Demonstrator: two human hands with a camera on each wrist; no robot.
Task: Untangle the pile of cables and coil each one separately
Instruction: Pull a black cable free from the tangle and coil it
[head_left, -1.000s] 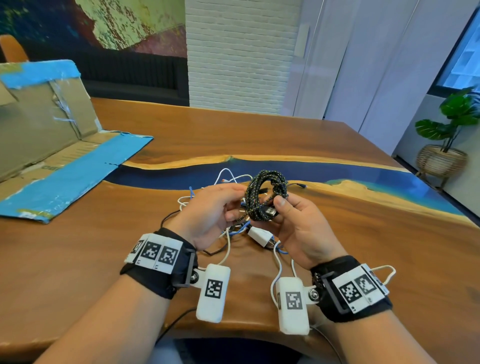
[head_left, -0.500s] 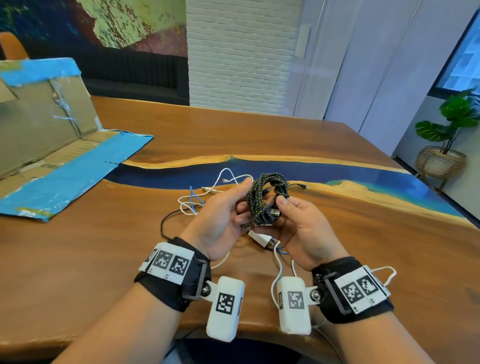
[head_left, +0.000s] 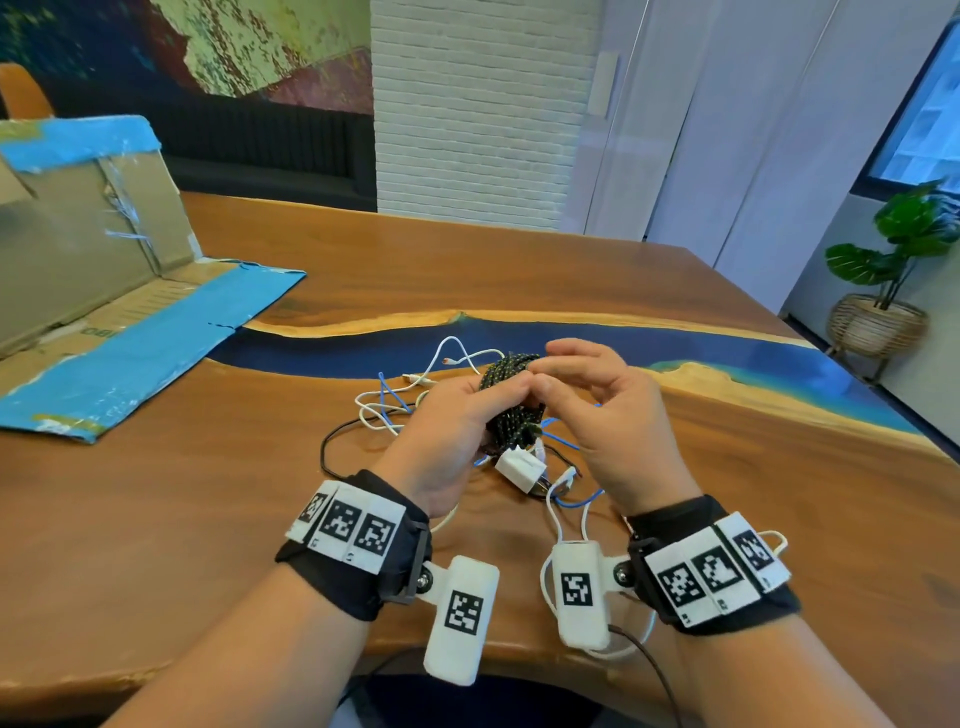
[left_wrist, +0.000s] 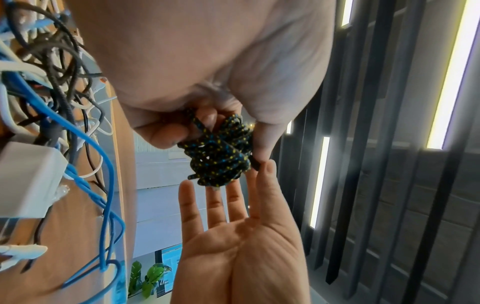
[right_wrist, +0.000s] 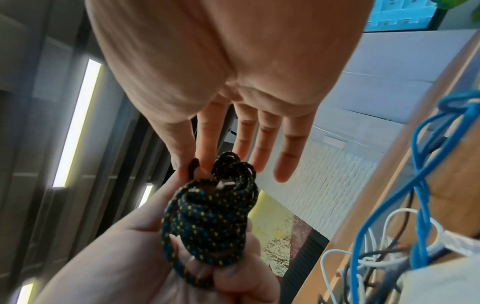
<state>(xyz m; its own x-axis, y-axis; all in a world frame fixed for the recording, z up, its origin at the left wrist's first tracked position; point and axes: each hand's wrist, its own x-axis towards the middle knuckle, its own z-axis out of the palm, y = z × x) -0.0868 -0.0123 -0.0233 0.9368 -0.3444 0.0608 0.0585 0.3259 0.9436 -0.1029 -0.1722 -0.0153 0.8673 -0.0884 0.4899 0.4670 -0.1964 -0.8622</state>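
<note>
Cable coil (head_left: 511, 410); left hand (head_left: 451, 434) grips; right hand (head_left: 618, 415) fingers straight

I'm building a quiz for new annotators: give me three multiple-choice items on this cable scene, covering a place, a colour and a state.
1. Where is the white charger block? A) on the floor B) on a windowsill C) on the table among the loose cables
2. What colour are the flecks on the black coiled cable? A) red and white B) yellow and blue C) green and orange
3. How is the coiled cable supported? A) in the grip of the left hand, above the table B) flat on the table C) dangling off the table edge
Answers: 1 C, it sits on the wood beside the tangle; 2 B, both wrist views show those specks; 3 A, that hand curls round it in the air.
</note>
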